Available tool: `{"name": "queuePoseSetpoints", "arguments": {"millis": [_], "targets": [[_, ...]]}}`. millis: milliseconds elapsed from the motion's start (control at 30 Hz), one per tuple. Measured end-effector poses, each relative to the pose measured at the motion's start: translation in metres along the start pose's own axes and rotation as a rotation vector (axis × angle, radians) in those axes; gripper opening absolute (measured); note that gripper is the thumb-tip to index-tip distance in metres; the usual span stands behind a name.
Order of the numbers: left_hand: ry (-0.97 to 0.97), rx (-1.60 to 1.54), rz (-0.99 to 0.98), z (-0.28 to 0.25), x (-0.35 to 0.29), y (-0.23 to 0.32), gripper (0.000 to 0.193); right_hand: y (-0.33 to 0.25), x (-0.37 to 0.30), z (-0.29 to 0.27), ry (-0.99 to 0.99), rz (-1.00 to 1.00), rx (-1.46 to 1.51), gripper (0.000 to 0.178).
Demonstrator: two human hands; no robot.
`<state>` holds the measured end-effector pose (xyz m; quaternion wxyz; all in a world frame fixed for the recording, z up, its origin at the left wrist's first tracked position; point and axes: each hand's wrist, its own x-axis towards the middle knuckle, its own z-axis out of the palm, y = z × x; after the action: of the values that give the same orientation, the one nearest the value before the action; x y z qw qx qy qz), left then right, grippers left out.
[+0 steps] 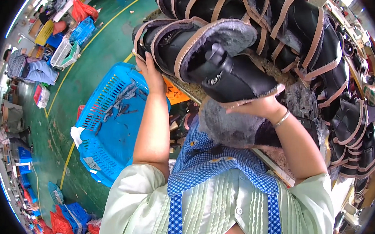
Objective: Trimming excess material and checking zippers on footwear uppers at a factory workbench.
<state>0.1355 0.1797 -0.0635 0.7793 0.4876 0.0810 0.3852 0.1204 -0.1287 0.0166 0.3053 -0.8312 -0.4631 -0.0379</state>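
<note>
Between my hands is a nested stack of black shoe uppers, with tan edging and grey fleece lining. My left hand [153, 76] grips the stack's left end, its fingers up against the outer uppers. My right hand [260, 107] is closed under the toe of the nearest black shoe upper [241, 77], which shows a strap and a small metal ornament. Most of that hand's fingers are hidden beneath the toe. Below it, a grey fleece piece [229, 125] lies against my blue checked apron [199, 176].
Long rows of nested black uppers [306, 28] cover the bench at the upper right. A blue plastic basket [97, 157] holding dark scraps stands on the green floor [117, 22] to my left. Farther left, a person [32, 68] is among crates and red bags.
</note>
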Motion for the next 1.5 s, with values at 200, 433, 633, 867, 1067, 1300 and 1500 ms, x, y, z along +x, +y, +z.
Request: {"name": "queuePoseSetpoints", "arguments": {"millis": [200,433,633,867,1067,1300,1500], "targets": [[0.2,0.191,0.135,0.02,0.003,-0.018,0.059,-0.02,0.048,0.004,0.167,0.394,0.543,0.038],[0.289,0.704,0.104,0.015,-0.027,-0.023,0.051,-0.003,0.132,0.005,0.419,0.721,1.564,0.033],[0.268,0.933,0.104,0.028,-0.034,-0.012,0.075,0.017,0.136,0.026,0.338,0.987,1.17,0.062],[0.187,0.709,0.158,0.014,-0.032,-0.011,0.067,-0.003,0.088,-0.011,0.134,0.89,1.068,0.049],[0.226,0.673,0.088,0.003,-0.035,-0.006,0.071,-0.03,0.035,-0.013,0.429,0.656,0.78,0.035],[0.173,0.853,0.579,0.003,-0.085,0.032,0.068,-0.062,-0.12,-0.014,0.521,0.535,0.064,0.012],[-0.575,0.947,0.405,0.031,-0.207,0.075,0.061,-0.07,-0.153,0.017,0.583,0.482,0.226,0.014]]}}
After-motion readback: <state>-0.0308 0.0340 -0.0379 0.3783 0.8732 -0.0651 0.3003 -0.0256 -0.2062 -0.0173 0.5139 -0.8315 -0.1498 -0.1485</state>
